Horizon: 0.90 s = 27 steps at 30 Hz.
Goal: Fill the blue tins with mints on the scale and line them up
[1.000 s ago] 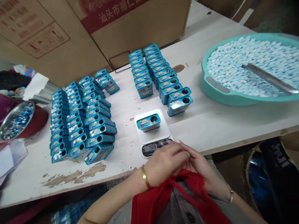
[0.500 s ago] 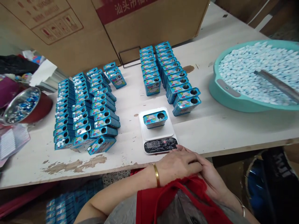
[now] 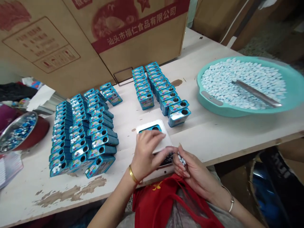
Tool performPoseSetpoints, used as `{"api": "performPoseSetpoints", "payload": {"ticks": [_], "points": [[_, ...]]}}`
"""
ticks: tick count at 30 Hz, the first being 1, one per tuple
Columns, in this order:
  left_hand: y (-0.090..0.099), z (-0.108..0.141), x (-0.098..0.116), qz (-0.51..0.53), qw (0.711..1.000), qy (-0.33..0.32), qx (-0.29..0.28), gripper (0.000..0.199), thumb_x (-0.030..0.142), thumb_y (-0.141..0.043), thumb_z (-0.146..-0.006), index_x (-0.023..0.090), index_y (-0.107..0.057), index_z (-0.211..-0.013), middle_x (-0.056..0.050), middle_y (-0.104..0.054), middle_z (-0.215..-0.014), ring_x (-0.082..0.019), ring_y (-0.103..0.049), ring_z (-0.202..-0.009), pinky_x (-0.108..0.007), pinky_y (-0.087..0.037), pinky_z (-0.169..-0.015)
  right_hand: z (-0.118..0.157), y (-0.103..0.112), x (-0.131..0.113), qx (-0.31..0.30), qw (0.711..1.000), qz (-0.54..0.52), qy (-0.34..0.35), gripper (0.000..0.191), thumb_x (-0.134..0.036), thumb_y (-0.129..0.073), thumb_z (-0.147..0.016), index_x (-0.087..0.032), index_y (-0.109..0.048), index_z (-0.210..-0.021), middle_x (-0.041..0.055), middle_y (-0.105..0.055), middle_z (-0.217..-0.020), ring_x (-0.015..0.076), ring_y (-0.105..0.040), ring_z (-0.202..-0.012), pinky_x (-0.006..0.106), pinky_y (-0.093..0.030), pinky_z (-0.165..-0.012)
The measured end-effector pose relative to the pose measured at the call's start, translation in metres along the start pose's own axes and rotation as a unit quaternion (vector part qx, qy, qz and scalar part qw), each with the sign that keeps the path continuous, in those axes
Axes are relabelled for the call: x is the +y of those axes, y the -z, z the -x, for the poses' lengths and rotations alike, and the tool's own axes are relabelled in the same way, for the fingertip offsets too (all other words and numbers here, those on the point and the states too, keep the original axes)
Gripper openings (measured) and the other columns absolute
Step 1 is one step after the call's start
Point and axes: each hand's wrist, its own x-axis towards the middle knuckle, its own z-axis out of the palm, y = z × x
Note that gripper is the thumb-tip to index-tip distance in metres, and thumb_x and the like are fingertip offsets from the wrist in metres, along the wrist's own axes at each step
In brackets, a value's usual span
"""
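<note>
Folded together by the scale (image 3: 167, 139) half a second earlier, my hands had come apart: my left hand (image 3: 145, 152) now reached over the blue tin (image 3: 149, 129) on the scale, and my right hand (image 3: 196, 175) was raised beside it. Around them on the table (image 3: 190, 142), a block of tins (image 3: 102, 128), some with white pieces on their lids, stood on the left, and two rows of tins (image 3: 163, 90) stood beyond the scale, up toward the cardboard box (image 3: 142, 47). Only my own left hand stood in the way, hiding the tin's near side and part of the scale. That grip was open, fingers bent over the tin, thumb apart and reaching to my right hand; I could not tell whether the fingers touched the tin. My right grip was curled nearly closed round a few pale pellets (image 3: 182, 160), nearer me than the tin. On the right, the turquoise basin (image 3: 213, 109) held a mass of pale sweets (image 3: 220, 79) with a metal scoop (image 3: 258, 94) lying on them; far left, the red bowl (image 3: 42, 131) held shiny blue-and-silver pieces (image 3: 20, 133).
</note>
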Motion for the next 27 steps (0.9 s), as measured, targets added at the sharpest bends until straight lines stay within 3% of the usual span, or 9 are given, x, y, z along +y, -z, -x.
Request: {"api": "performPoseSetpoints", "payload": {"ticks": [3,7,10,12,15,18,21,25,27], "points": [[-0.006,0.012,0.013,0.067,0.995,0.002,-0.073,0.022,0.029,-0.058,-0.084,0.021,-0.06,-0.103,-0.007,-0.061,-0.105,-0.02,-0.054,-0.097,-0.035,-0.039,-0.083,-0.003,-0.003,0.003,-0.011,1.0,0.003,-0.012,0.035,-0.05,-0.062,-0.077,-0.016,-0.059,-0.072,-0.0086,-0.035,-0.047,0.0028,-0.022,-0.041,0.014,-0.021,-0.037],[-0.009,0.015,0.019,0.095,0.99,0.025,-0.097,0.015,0.022,-0.054,-0.086,0.021,-0.061,-0.099,-0.006,-0.061,-0.105,-0.019,-0.053,-0.096,-0.035,-0.038,-0.083,-0.004,-0.002,0.007,-0.039,0.998,0.019,-0.038,0.041,-0.054,-0.059,-0.077,-0.015,-0.053,-0.065,-0.0085,-0.033,-0.047,0.0029,-0.021,-0.042,0.014,-0.018,-0.038],[-0.002,0.008,0.016,0.093,0.99,0.001,-0.106,0.009,0.02,-0.055,-0.085,0.021,-0.061,-0.091,-0.005,-0.062,-0.104,-0.018,-0.054,-0.096,-0.036,-0.037,-0.086,-0.005,-0.004,0.004,-0.066,0.997,0.006,-0.05,0.041,-0.052,-0.055,-0.081,-0.015,-0.051,-0.062,-0.0077,-0.035,-0.048,0.0033,-0.02,-0.042,0.015,-0.02,-0.039],[0.004,0.001,0.012,0.072,0.995,-0.015,-0.062,0.006,0.02,-0.056,-0.085,0.021,-0.061,-0.088,-0.005,-0.063,-0.103,-0.018,-0.055,-0.096,-0.036,-0.036,-0.086,-0.004,-0.006,0.0,-0.087,0.994,-0.02,-0.06,0.036,-0.047,-0.051,-0.085,-0.015,-0.056,-0.069,-0.0068,-0.037,-0.049,0.004,-0.021,-0.042,0.016,-0.023,-0.041],[0.012,-0.01,0.003,-0.003,0.999,0.006,0.052,0.005,0.022,-0.061,-0.082,0.02,-0.062,-0.087,-0.004,-0.064,-0.098,-0.018,-0.055,-0.094,-0.036,-0.037,-0.084,-0.002,-0.009,-0.008,-0.106,0.992,-0.049,-0.055,0.023,-0.031,-0.049,-0.086,-0.014,-0.062,-0.096,-0.0041,-0.044,-0.057,0.0058,-0.031,-0.046,0.018,-0.031,-0.047],[0.019,-0.017,-0.011,-0.041,0.997,0.028,0.065,0.014,0.028,-0.065,-0.08,0.022,-0.064,-0.093,-0.004,-0.064,-0.101,-0.019,-0.056,-0.096,-0.037,-0.039,-0.085,0.0,-0.005,-0.012,-0.086,0.995,-0.036,-0.032,0.032,-0.021,-0.051,-0.084,-0.016,-0.057,-0.115,-0.0032,-0.047,-0.062,0.0069,-0.036,-0.05,0.019,-0.033,-0.05],[0.026,-0.014,-0.025,-0.013,0.995,0.052,0.08,0.018,0.027,-0.062,-0.082,0.023,-0.063,-0.1,-0.004,-0.063,-0.104,-0.018,-0.057,-0.099,-0.037,-0.041,-0.089,0.001,0.008,-0.013,-0.047,0.999,-0.013,-0.015,0.026,-0.023,-0.053,-0.085,-0.02,-0.058,-0.11,-0.0039,-0.048,-0.06,0.0067,-0.035,-0.048,0.019,-0.031,-0.047],[0.035,-0.004,-0.039,0.037,0.984,0.096,0.143,0.013,0.025,-0.058,-0.085,0.022,-0.064,-0.097,-0.003,-0.063,-0.099,-0.016,-0.058,-0.098,-0.035,-0.045,-0.088,-0.001,0.034,-0.013,0.029,0.999,-0.038,0.014,0.006,-0.023,-0.057,-0.084,-0.019,-0.06,-0.087,-0.0048,-0.046,-0.058,0.0059,-0.032,-0.047,0.018,-0.031,-0.045],[0.035,0.0,-0.043,0.048,0.982,0.109,0.147,0.012,0.025,-0.058,-0.085,0.021,-0.064,-0.095,-0.002,-0.063,-0.097,-0.016,-0.058,-0.097,-0.035,-0.046,-0.088,-0.003,0.045,-0.014,0.06,0.997,-0.054,0.016,0.01,-0.026,-0.058,-0.084,-0.018,-0.058,-0.077,-0.0054,-0.043,-0.055,0.0057,-0.03,-0.046,0.017,-0.031,-0.044]]}}
